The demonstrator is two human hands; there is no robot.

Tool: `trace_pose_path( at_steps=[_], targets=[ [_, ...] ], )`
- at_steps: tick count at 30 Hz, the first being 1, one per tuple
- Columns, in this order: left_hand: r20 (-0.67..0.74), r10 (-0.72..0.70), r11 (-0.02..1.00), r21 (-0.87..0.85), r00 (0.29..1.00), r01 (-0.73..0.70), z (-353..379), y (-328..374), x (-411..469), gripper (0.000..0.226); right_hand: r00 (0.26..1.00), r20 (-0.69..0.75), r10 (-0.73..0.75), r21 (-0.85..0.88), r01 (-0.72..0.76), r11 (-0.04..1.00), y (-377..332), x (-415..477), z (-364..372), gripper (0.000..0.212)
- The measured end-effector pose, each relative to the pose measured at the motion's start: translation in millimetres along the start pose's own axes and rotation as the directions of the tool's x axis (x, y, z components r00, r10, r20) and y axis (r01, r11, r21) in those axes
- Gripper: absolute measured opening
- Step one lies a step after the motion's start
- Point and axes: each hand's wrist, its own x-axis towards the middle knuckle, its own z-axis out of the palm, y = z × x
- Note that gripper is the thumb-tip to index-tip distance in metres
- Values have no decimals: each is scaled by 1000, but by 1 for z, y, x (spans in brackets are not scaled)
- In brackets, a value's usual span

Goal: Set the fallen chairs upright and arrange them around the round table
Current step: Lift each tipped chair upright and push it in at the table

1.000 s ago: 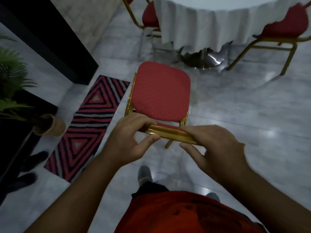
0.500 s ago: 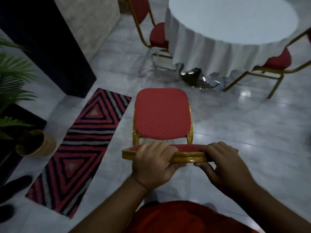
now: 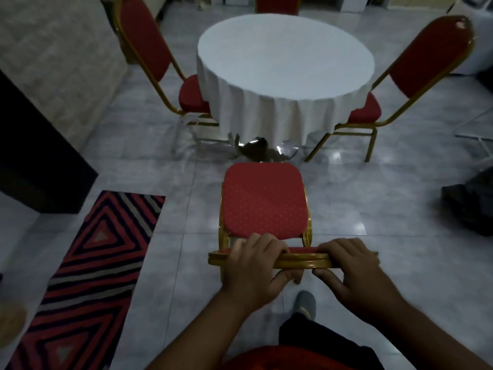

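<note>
Red padding and gold tubing make up the chair (image 3: 264, 201) standing upright at the centre of the view, its seat facing the round table (image 3: 285, 57) at 12 o'clock. The left hand (image 3: 257, 265) is wrapped over the top rail of the chair's back, fingers curled across the front and thumb underneath. The right hand (image 3: 352, 268) grips the same rail just beside it, at 3 o'clock from the left, in the same closed hold. The table, draped in a white cloth, stands near the chair's front edge but apart from it. A second red chair (image 3: 162, 62) is tucked against the table at 10 o'clock, a third chair (image 3: 416, 73) at 2 o'clock, and the back of another chair (image 3: 277, 5) shows beyond the table. A striped rug (image 3: 90, 276) lies on the tiled floor at 8 o'clock.
</note>
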Motion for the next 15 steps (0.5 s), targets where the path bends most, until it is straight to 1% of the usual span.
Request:
trace_pose_path(
  at_steps=[3, 6, 10, 13, 15],
  targets=[
    [55, -93, 996, 3, 994, 93, 11, 9, 45, 52, 1000, 21, 16, 47, -17, 999, 28, 31, -13, 39],
    [42, -177, 984, 40, 983, 175, 27, 15, 91, 48, 999, 9, 31, 71, -31, 997, 56, 69, -22, 39],
    [15, -328, 943, 62, 945, 326, 50, 20, 158, 41, 998, 29, 51, 42, -52, 998, 98, 126, -34, 51],
    [37, -346, 937, 57, 938, 344, 66, 26, 205, 43, 997, 37, 73, 32, -74, 997, 127, 165, -44, 48],
    [49, -345, 938, 34, 937, 344, 73, 25, 227, 44, 998, 19, 54, -2, -54, 999, 143, 188, -47, 42]
  ],
)
